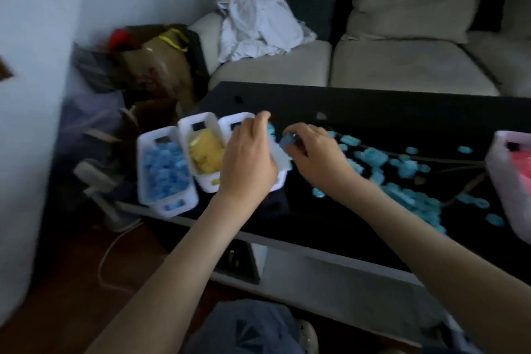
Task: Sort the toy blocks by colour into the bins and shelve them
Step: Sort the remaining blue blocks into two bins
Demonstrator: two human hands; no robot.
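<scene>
L hand = left hand, R hand = right hand. Frame is motion-blurred, so fine detail is limited.

- Counter: black top. Three white bins sit side by side at its left end.
- Blue bin: leftmost, full of blue blocks.
- Yellow bin: next to it, walls touching, holds yellow blocks.
- Third bin: touching the yellow bin on the other side. Mostly hidden under the L hand, so contents can't be read.
- L hand: palm down over the third bin, fingers curled at its far rim. Can't tell if they grip the rim, hold a block, or hold nothing.
- R hand: just right of the third bin, at its right wall. Fingers and thumb pinch one blue block, held above the counter beside that wall.
- Loose cyan blocks: scattered on the counter right of the R hand, thickest near the R forearm, thinning toward the far right.
- Pink bin: white, at the frame's right edge, well apart from the other three. Holds pink blocks.
- Behind the counter: beige sofa with a crumpled white cloth on the left seat.
- Bags are piled on the floor by the sofa's left end.
- A white cable lies on the brown floor.
- The person's knee, in grey-blue fabric, is at bottom centre.
</scene>
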